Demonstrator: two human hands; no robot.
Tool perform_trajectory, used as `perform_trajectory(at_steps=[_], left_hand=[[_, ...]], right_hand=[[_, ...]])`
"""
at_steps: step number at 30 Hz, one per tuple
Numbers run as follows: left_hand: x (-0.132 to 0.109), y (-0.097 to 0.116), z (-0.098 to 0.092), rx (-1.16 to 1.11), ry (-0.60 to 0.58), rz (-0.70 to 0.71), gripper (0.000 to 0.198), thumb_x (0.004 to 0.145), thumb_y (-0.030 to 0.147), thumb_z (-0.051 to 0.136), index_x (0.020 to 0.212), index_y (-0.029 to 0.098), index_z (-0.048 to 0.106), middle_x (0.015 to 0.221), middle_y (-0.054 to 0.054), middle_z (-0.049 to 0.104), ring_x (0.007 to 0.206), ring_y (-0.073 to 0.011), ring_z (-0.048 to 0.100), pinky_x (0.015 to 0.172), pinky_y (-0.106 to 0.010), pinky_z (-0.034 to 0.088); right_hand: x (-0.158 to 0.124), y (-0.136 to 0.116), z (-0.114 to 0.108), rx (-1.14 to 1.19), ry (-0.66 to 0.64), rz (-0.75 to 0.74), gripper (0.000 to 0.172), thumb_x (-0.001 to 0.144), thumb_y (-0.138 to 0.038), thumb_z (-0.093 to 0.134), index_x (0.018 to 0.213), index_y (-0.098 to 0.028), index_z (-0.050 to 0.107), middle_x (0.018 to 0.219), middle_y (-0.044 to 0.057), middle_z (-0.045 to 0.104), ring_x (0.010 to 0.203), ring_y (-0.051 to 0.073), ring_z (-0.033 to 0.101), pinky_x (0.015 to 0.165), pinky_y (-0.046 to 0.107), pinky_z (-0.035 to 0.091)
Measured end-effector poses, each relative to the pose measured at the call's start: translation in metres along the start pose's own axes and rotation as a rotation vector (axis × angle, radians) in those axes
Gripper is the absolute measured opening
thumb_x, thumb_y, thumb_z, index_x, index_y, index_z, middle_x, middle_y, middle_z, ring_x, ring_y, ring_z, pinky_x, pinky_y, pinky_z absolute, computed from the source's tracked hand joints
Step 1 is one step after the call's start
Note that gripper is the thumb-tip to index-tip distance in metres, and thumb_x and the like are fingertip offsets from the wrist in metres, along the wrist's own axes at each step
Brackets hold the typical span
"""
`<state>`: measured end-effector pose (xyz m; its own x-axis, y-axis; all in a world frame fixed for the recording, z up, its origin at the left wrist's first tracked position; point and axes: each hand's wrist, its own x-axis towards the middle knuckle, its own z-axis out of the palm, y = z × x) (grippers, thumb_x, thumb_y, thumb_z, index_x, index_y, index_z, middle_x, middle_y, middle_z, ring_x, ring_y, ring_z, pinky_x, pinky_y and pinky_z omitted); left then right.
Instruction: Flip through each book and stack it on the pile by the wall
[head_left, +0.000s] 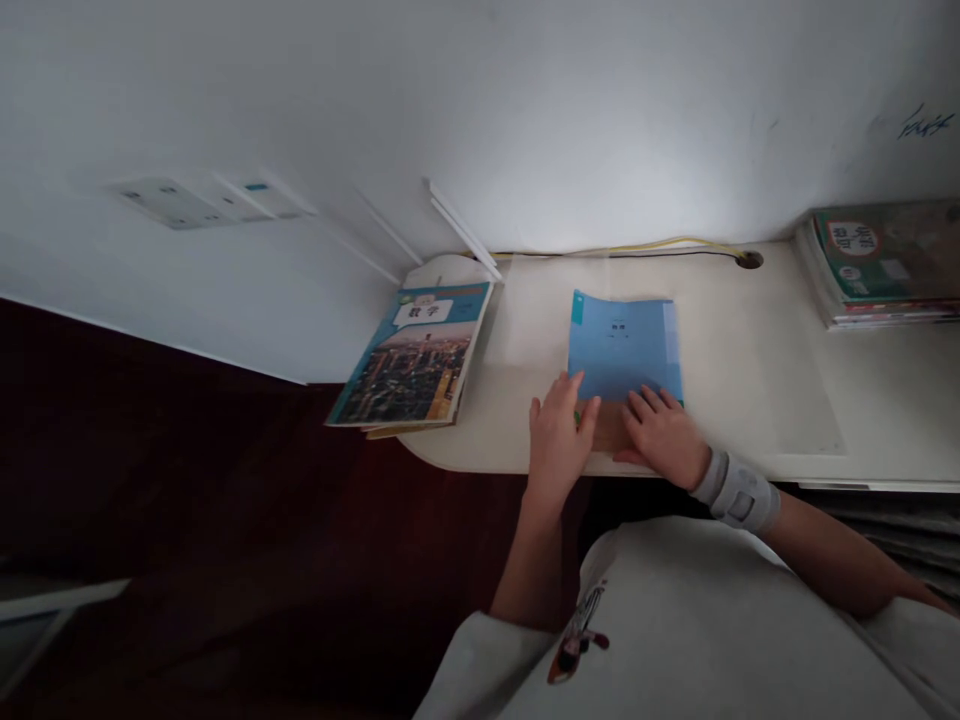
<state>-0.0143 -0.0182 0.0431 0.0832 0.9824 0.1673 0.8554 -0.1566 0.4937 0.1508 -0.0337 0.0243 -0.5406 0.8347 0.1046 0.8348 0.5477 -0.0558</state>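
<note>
A blue booklet (621, 345) with small dark print lies on the white desk in front of me. Along its lower part runs a brown area (604, 428), partly covered by my fingers. My left hand (559, 430) rests at the booklet's lower left edge, fingers and thumb apart. On the lower right corner lies my right hand (664, 435), its fingers spread over the cover. A grey band wraps the right wrist. Whether either thumb reaches under the booklet cannot be seen.
At the left end of the white desk (735, 370), a stack of textbooks (420, 350) overhangs the rounded edge. Another book stack (892, 262) stands at the right by the wall. A yellow cable (675, 241) runs along the back to a hole (749, 260).
</note>
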Motion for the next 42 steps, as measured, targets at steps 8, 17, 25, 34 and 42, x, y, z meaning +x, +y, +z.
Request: perform_trajectory(at_steps=[8, 17, 25, 34, 42], left_hand=[[0.001, 0.009, -0.011, -0.152, -0.018, 0.022, 0.046, 0.093, 0.042, 0.041, 0.133, 0.02, 0.049, 0.141, -0.012, 0.049, 0.134, -0.0248, 0.041, 0.109, -0.048, 0.033], [0.003, -0.014, -0.014, -0.323, -0.018, -0.084, 0.05, 0.091, 0.045, 0.044, 0.134, 0.019, 0.049, 0.135, -0.01, 0.056, 0.125, -0.0233, 0.052, 0.102, -0.04, 0.044], [0.001, -0.023, -0.011, -0.403, -0.022, -0.134, 0.051, 0.09, 0.047, 0.047, 0.133, 0.02, 0.05, 0.134, -0.011, 0.057, 0.12, -0.0246, 0.056, 0.096, -0.039, 0.049], [-0.004, -0.015, -0.005, -0.512, 0.131, -0.09, 0.055, 0.093, 0.052, 0.036, 0.137, 0.021, 0.041, 0.136, -0.015, 0.053, 0.124, -0.0233, 0.053, 0.104, -0.041, 0.043], [0.003, 0.009, 0.009, -0.52, 0.113, 0.049, 0.05, 0.089, 0.049, 0.049, 0.13, 0.02, 0.047, 0.14, -0.015, 0.046, 0.129, -0.0244, 0.045, 0.096, -0.037, 0.05]], right_hand=[[-0.002, 0.006, 0.0, 0.072, 0.024, 0.009, 0.04, 0.086, -0.039, 0.061, 0.109, -0.007, 0.066, 0.123, 0.022, 0.061, 0.12, 0.03, 0.053, 0.101, 0.045, 0.038], [-0.002, 0.003, -0.011, 0.05, -0.082, -0.061, 0.036, 0.087, -0.038, 0.059, 0.104, -0.008, 0.067, 0.123, 0.021, 0.06, 0.118, 0.03, 0.053, 0.099, 0.043, 0.04], [0.001, 0.01, -0.02, 0.168, -0.153, -0.088, 0.026, 0.092, -0.031, 0.052, 0.091, -0.013, 0.07, 0.107, 0.013, 0.066, 0.115, 0.027, 0.055, 0.097, 0.039, 0.04], [-0.012, 0.0, -0.004, 0.259, 0.024, 0.08, 0.028, 0.095, -0.019, 0.038, 0.088, -0.014, 0.065, 0.088, 0.009, 0.067, 0.077, 0.015, 0.061, 0.069, 0.025, 0.041], [-0.017, 0.006, -0.012, 0.414, 0.14, 0.156, 0.031, 0.098, -0.028, 0.035, 0.092, -0.014, 0.062, 0.09, 0.009, 0.066, 0.081, 0.016, 0.061, 0.073, 0.025, 0.044]])
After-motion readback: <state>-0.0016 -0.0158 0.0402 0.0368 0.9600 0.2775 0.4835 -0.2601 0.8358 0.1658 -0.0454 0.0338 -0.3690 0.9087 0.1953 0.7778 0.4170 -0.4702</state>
